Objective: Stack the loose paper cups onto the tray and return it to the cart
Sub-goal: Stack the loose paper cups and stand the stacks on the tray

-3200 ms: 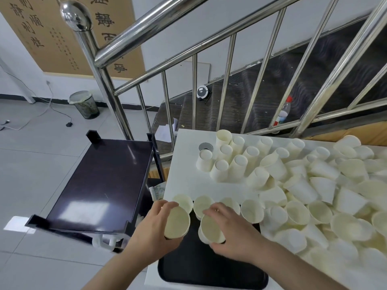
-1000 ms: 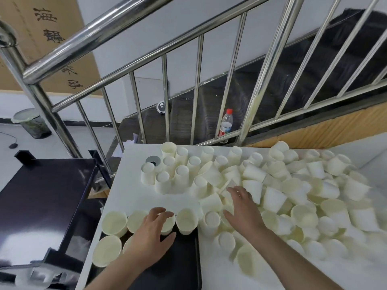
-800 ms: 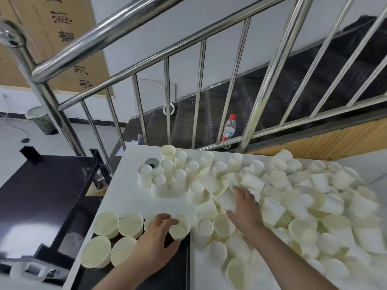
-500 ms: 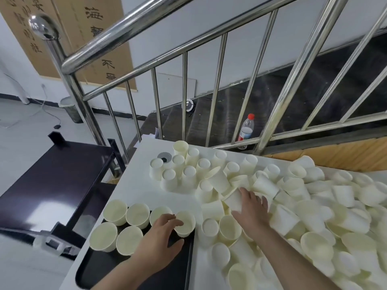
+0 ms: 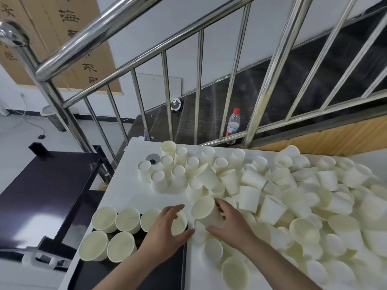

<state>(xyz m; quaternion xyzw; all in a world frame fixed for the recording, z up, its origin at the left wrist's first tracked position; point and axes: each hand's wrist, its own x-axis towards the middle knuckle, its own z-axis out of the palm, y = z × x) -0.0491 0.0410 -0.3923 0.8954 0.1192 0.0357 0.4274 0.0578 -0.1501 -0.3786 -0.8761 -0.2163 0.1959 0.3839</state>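
right hand (image 5: pixel 232 225) now off the pile, grip around 1 tilted cup (image 5: pixel 206 210)
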